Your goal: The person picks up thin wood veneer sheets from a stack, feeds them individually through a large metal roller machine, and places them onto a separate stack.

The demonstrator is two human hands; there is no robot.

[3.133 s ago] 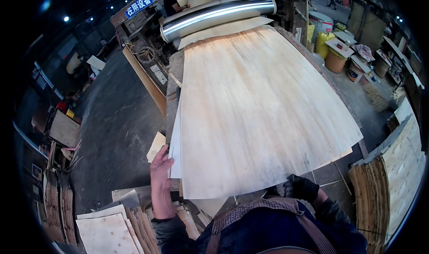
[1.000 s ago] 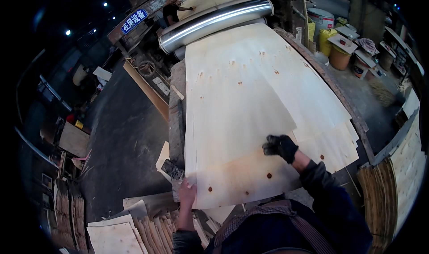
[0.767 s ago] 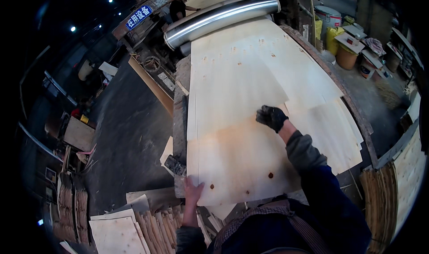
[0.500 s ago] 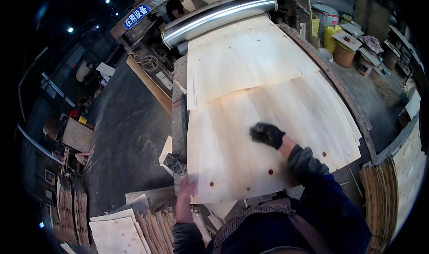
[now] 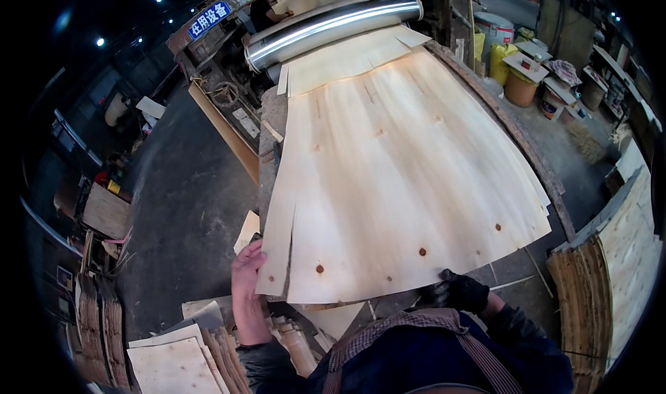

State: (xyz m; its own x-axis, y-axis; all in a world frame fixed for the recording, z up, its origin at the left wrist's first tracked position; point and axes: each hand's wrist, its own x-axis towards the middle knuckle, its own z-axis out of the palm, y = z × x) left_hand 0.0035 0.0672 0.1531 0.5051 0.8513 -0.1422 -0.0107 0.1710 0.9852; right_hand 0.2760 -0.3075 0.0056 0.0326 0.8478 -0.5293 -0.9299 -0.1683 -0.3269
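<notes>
A large pale wood veneer sheet (image 5: 388,186) with brown knots lies on the long bench in front of me, its far end overlapping another veneer sheet (image 5: 333,68). A split runs up its near left part, setting off a narrow strip. My bare left hand (image 5: 248,261) pinches the left edge close to the near corner, fingertips partly hidden. At the near edge, right of the middle, my black-gloved right hand (image 5: 458,291) closes on the sheet's rim with curled fingers. Across the far end sits a shiny metal roller (image 5: 340,30).
Another person's arm (image 5: 277,16) shows behind the roller. Veneer stacks stand at lower left (image 5: 177,363) and right (image 5: 586,304). A bench rail (image 5: 513,137) runs along the right side. Buckets and a yellow sack (image 5: 502,62) stand at upper right; a handwheel (image 5: 225,94) is left of the bench.
My right hand has come back from the sheet's middle to its near edge. My left hand has moved outward and slightly up. The sheet's far edge lies farther toward the roller; the left split has widened.
</notes>
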